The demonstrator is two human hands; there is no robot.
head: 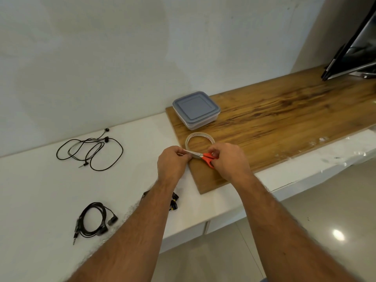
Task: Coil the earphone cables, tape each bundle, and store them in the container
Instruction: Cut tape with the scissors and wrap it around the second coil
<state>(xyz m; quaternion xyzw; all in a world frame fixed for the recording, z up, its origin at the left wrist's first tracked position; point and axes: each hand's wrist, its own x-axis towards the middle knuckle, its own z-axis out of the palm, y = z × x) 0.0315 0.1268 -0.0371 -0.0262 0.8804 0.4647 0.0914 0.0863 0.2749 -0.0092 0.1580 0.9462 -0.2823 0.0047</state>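
Note:
My right hand (228, 159) grips red-handled scissors (205, 156) just in front of a clear tape roll (199, 141) on the wooden board. My left hand (173, 162) has its fingers pinched at the blade tips, apparently on a strip of tape that is too thin to see. A loose black earphone cable (91, 151) sprawls at the back left of the white counter. A coiled black earphone (93, 220) lies near the front left. A third earphone (174, 202) is mostly hidden under my left forearm. A lidded plastic container (196, 108) sits behind the tape.
The wooden board (284, 123) covers the right part of the white counter (40, 200). A dark screen (354, 47) leans at the far right. The counter's front edge drops to a tiled floor (305, 231). A white wall rises right behind.

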